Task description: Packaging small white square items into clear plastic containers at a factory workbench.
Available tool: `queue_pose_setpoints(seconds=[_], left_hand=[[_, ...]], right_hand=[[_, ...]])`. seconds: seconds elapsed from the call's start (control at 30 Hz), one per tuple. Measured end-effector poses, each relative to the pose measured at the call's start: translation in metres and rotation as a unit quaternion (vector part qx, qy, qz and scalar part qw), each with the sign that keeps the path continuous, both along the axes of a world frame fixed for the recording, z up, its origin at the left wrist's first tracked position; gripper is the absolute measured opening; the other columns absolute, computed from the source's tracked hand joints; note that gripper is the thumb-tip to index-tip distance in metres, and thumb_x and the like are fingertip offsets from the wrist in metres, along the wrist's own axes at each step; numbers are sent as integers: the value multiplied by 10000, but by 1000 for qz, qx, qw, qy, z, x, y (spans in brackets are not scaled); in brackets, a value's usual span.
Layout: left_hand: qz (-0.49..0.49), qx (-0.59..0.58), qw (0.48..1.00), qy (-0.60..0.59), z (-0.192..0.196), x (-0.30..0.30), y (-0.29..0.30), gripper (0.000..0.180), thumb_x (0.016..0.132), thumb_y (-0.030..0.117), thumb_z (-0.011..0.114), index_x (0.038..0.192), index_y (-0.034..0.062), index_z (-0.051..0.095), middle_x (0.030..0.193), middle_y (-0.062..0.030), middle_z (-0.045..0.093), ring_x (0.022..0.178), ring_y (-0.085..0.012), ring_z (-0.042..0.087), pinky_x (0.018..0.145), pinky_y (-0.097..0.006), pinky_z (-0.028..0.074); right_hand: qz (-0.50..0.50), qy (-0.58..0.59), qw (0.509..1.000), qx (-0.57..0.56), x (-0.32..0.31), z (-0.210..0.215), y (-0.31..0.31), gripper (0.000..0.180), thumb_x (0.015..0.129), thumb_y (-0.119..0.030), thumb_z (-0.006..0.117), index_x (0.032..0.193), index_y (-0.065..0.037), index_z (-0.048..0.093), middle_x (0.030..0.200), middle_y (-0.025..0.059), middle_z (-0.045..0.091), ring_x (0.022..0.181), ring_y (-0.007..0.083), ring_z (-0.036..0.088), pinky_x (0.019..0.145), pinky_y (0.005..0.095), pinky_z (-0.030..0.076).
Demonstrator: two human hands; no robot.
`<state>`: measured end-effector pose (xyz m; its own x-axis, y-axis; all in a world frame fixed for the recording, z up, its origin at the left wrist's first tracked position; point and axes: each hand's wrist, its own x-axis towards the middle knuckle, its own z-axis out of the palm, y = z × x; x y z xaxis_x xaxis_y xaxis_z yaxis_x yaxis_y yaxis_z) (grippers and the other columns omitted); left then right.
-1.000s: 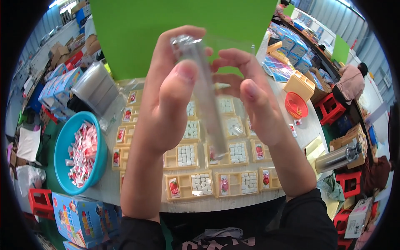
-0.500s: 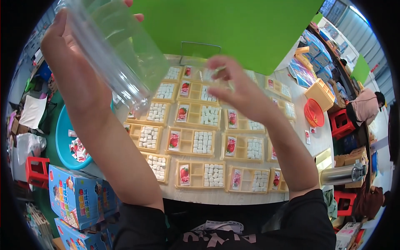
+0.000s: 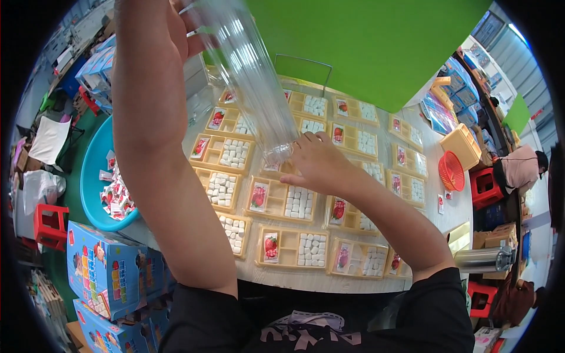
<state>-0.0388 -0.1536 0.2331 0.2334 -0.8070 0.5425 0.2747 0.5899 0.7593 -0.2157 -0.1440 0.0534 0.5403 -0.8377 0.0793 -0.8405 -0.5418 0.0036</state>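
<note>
So we've got our right hand (image 3: pixel 318 162) down low over the table, fingers loosely curled at the bottom end of a tall stack of clear plastic lids or sleeves (image 3: pixel 250 76). They touch it, but we can't tell if they actually pinch anything. The stack's long axis runs up and to the left from those fingers, tilted, its top end clamped in our left hand (image 3: pixel 182 23), which is raised high and closed around it. So the right hand is nearer the low end, the left owns the top.

Just under the right fingers sit the shallow yellow plastic trays with white cubes and a red-pictured packet (image 3: pixel 282 200), in rows across the table. Left of the left forearm is the round blue plastic tub of small packets (image 3: pixel 94 176). Beyond the fingertips stands a green board (image 3: pixel 365 47).

Versus half a second ago: the stack is swung lower, and our right hand now meets its end.
</note>
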Motion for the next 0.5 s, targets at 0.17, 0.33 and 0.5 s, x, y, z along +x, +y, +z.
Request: queue_pose_setpoints(seconds=[0.17,0.33,0.5], left_hand=[[75,-65,991,-94,-1,-7,10,567,917,527,466,1119,21,622,829,-92,647,735,-161,635,663,-298,522],[-50,-81,992,-84,-5,4,0,547,939,500,446,1124,19,627,841,-99,655,749,-167,639,684,-309,525],[-1,-91,992,-82,-9,-7,-2,508,959,458,430,1121,20,630,894,-97,662,808,-167,640,733,-323,519]], right_hand=[[-3,-9,1000,16,-4,-5,0,528,846,-457,641,1127,-10,611,1106,166,602,1063,317,560,943,447,391],[4,-54,998,-28,-6,-4,6,537,791,-426,706,1143,-43,573,1083,136,582,1041,286,574,916,423,413],[-14,-94,996,-3,-8,0,6,522,780,-399,725,1133,-56,552,1072,136,582,1037,289,573,915,415,417]])
